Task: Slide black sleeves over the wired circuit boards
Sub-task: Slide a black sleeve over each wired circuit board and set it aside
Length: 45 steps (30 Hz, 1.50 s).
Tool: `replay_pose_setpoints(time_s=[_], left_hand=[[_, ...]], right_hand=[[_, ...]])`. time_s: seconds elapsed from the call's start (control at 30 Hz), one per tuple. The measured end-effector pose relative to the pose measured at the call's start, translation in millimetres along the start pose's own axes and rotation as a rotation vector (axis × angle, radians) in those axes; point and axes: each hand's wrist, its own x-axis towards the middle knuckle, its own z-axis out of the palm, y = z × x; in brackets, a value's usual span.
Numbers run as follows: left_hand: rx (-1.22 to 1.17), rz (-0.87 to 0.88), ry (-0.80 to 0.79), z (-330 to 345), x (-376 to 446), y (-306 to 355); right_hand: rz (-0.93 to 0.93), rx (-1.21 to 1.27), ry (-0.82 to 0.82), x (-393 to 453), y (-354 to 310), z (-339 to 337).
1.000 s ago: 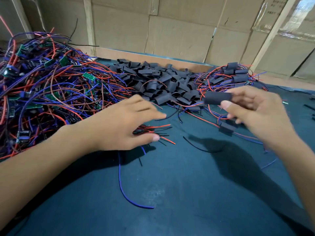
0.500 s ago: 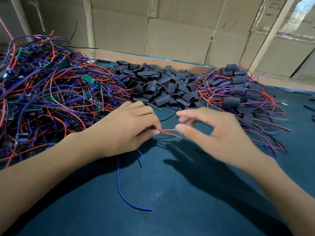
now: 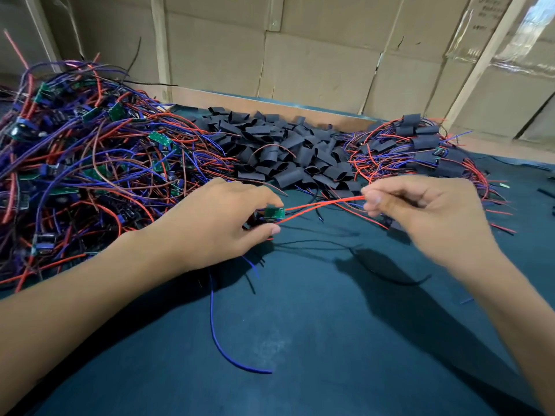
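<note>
My left hand (image 3: 216,223) pinches a small green circuit board (image 3: 274,212) between thumb and fingers, just above the dark table mat (image 3: 300,340). Red wires (image 3: 324,204) run from the board to the right, and my right hand (image 3: 426,217) pinches their far ends and holds them stretched. A blue wire (image 3: 222,334) trails from under my left hand toward me. Behind my hands lies a heap of loose black sleeves (image 3: 288,151). No sleeve is in either hand.
A big tangle of unsleeved wired boards (image 3: 75,163) fills the left side. A smaller pile of sleeved boards (image 3: 420,145) lies at the back right. A stray black wire (image 3: 390,274) lies on the mat. Cardboard walls (image 3: 300,61) stand behind the table.
A second ago my right hand held a sleeved board near the right pile. It then came empty to my left hand, pinched the red wires and has pulled them out to the right. The green board now shows.
</note>
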Motion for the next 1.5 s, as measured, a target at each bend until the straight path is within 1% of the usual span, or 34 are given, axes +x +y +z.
replay_pose_setpoints(time_s=[0.1, 0.17, 0.3, 0.4, 0.5, 0.57, 0.6, 0.67, 0.73, 0.77, 0.87, 1.0, 1.1, 1.2, 1.27, 1.37, 1.4, 1.47, 1.5], left_hand=[[-0.092, -0.04, -0.005, -0.1, 1.2, 1.9], [-0.105, -0.048, 0.009, 1.8, 0.9, 2.6], [-0.14, -0.062, 0.044, 1.2, -0.9, 2.2], [-0.112, -0.075, 0.047, -0.9, -2.6, 0.2], [-0.021, -0.01, 0.066, -4.0, -2.2, 4.0], [0.111, 0.08, 0.105, -4.6, -0.5, 8.6], [0.127, 0.118, 0.133, -4.1, -0.1, 11.0], [0.04, 0.158, 0.176, -2.2, -1.0, 17.4], [-0.044, 0.162, 0.183, -1.4, -2.5, 23.1], [-0.043, 0.159, 0.186, -1.4, -2.7, 24.0], [-0.018, 0.146, 0.201, -3.9, -2.3, 18.9], [-0.016, 0.126, 0.244, -6.7, -1.1, 9.1], [-0.055, 0.163, 0.255, -2.7, 0.0, 10.9], [-0.123, 0.25, 0.193, 3.0, 2.7, 17.9], [-0.199, 0.268, 0.156, 1.9, 5.8, 20.0], [-0.306, 0.196, 0.097, -3.4, 13.9, 18.1], [-0.373, 0.13, 0.071, -3.0, 20.3, 16.5], [-0.575, -0.091, 0.039, -0.4, 41.2, 13.5], [-0.605, -0.184, 0.019, 4.0, 55.7, 7.9]], right_hand=[[0.01, -0.005, 0.023, 1.3, 5.2, -4.5], [0.014, -0.033, 0.029, 0.6, 8.1, -2.3], [0.01, -0.171, -0.031, -1.9, 13.8, 0.4], [-0.009, -0.314, -0.103, -5.3, 14.9, 2.3], [-0.116, -0.401, -0.073, -10.8, 8.9, 11.6], [-0.195, -0.369, -0.082, -15.2, -0.7, 23.9], [-0.227, -0.36, -0.108, -17.9, -5.4, 31.6], [-0.283, -0.354, -0.15, -22.9, -11.8, 46.0], [-0.308, -0.28, -0.154, -24.3, -13.5, 53.9], [-0.304, -0.234, -0.144, -23.8, -12.9, 53.6], [-0.214, -0.175, -0.143, -19.5, -8.1, 40.1], [-0.081, -0.253, -0.202, -15.1, 0.1, 17.1], [-0.04, -0.079, -0.244, -18.5, -7.2, 24.8], [-0.017, 0.092, -0.32, -23.4, -16.4, 44.3], [0.035, 0.191, -0.363, -24.2, -19.7, 50.8], [0.138, 0.305, -0.356, -23.1, -19.2, 48.4], [0.174, 0.31, -0.328, -21.7, -17.8, 45.6], [0.229, 0.273, -0.248, -17.2, -10.9, 39.4], [0.246, 0.249, -0.207, -15.1, -6.6, 36.8]])
